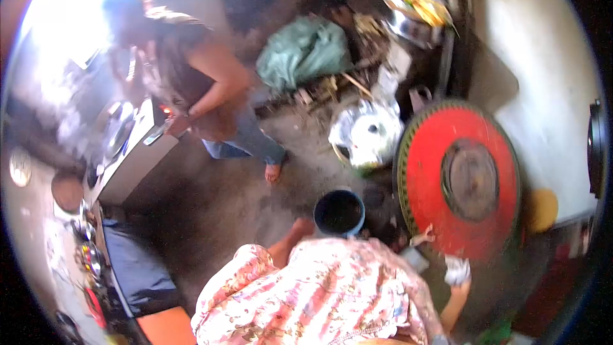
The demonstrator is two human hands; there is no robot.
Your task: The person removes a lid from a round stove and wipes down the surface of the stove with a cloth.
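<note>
A large round red disc point(426, 176) with a dark patterned rim and a brown ringed centre stands tilted on edge at the right. My left hand point(421, 237) grips its lower left rim, with the fingers over the red face. My right hand point(461, 286) is closed on a crumpled white cloth point(456, 269) by the disc's lower edge. Whether the cloth touches the disc, I cannot tell. A blue bucket point(362, 212) with a dark inside stands left of the disc. My pink floral garment point(313, 294) fills the bottom and hides part of my left arm.
Another person point(207, 76) stands at upper left beside a white counter-like unit point(137, 163). A green sack point(303, 51), a foil-covered round item point(367, 131) and a metal pot point(415, 29) lie beyond the bucket. Smoke or haze blurs the left side.
</note>
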